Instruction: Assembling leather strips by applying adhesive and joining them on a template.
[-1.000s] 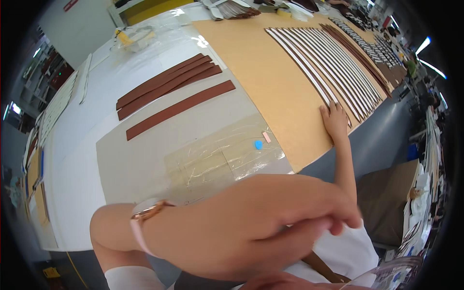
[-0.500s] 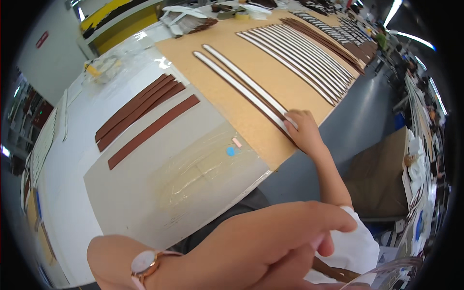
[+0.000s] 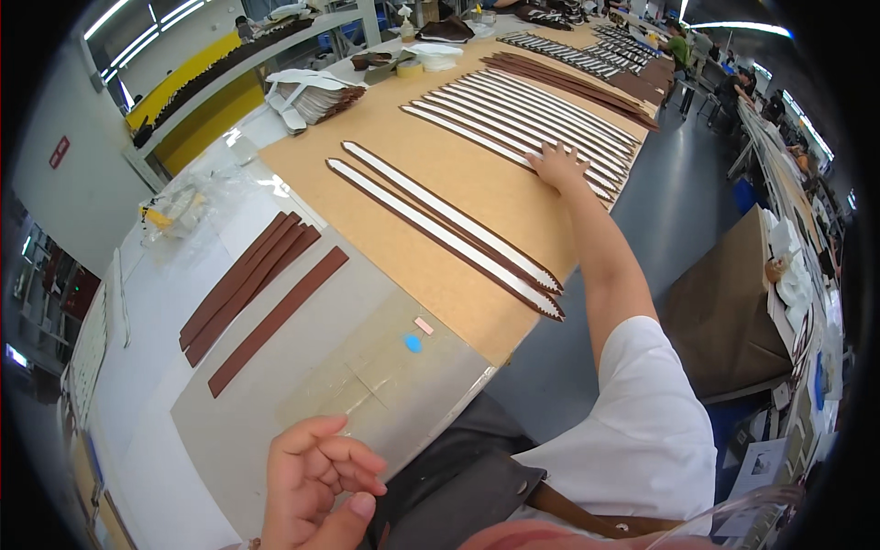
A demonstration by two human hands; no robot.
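Observation:
My right hand (image 3: 557, 168) reaches far over the table, its fingers spread on the near edge of a row of long brown strips with white centres (image 3: 513, 115). It looks to be touching the nearest strips, and no strip is lifted. Closer to me, two similar pointed strips (image 3: 440, 215) lie side by side on the tan board (image 3: 367, 238). My left hand (image 3: 321, 481) hovers above the grey mat's near edge, palm partly up, fingers loosely curled and apart. Nothing is in it.
On the grey mat (image 3: 229, 467) are a single brown strip (image 3: 280, 321), a blue dot (image 3: 412, 343) and a small pink piece (image 3: 423, 325). Several plain brown strips (image 3: 243, 284) lie beside it. A bundle of white-and-brown pieces (image 3: 312, 96) sits farther back. A large brown box (image 3: 724, 312) stands right of the table.
My right hand has moved from the near pair of strips to the farther row. My left hand has dropped from across my body to the mat's near edge. The view has shifted.

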